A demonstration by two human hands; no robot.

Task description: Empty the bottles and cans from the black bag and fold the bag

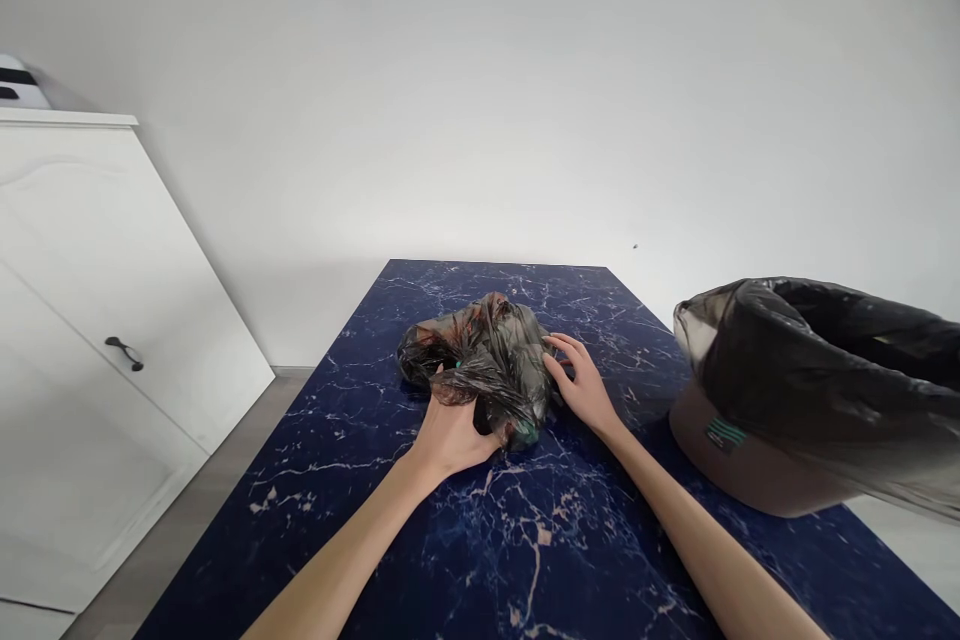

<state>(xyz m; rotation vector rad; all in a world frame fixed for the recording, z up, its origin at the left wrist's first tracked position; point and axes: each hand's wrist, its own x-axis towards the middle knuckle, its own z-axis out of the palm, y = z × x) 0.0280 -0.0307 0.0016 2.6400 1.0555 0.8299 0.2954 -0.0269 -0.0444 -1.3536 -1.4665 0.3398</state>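
A filled black translucent trash bag (pixel 502 350) lies crumpled near the middle of the dark blue marbled table (pixel 465 540). Orange-brown and green contents show dimly through its plastic, too blurred to name. My left hand (pixel 454 435) is at the bag's near side, its fingers partly hidden under the gathered plastic and its thumb against the lower edge; it grips the bag there. On the bag's right side, my right hand (pixel 585 385) rests its fingertips against the plastic, fingers apart and slightly bent.
A brown trash bin (pixel 750 465) lined with a black bag (pixel 795 370) stands at the table's right edge. Left of the table is a white cabinet (pixel 112 270) with a dark handle, and a white-and-black object (pixel 21 85) on top. Behind rises a plain wall.
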